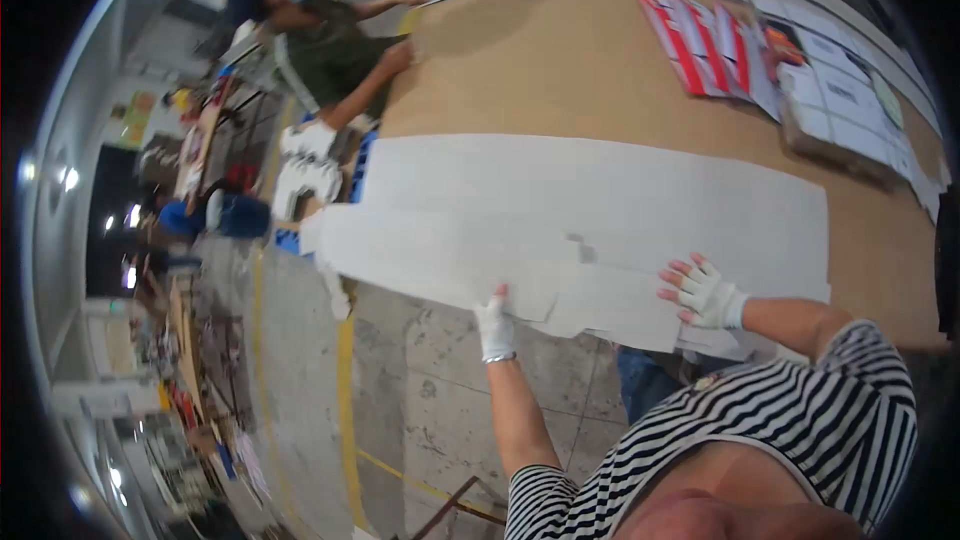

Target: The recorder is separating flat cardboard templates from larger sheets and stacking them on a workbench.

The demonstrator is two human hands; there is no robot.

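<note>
Risk noted: the grey-white cardboard sheets [590, 210] overhang the near edge of the bench [520, 80], so the top sheet could slide off toward the concrete floor [420, 410] or crease at its notched flap if gripped at 1 edge only. The left hand [494, 325], in a white glove, pinches the overhanging edge. The right hand [705, 292], also gloved, lies flat on the sheet, fingers spread. The sheets are large, flat, die-cut blanks stacked in at least 2 offset layers on brown board. A second person [330, 40] leans on the far end, beside red-and-white printed packs [705, 45].
</note>
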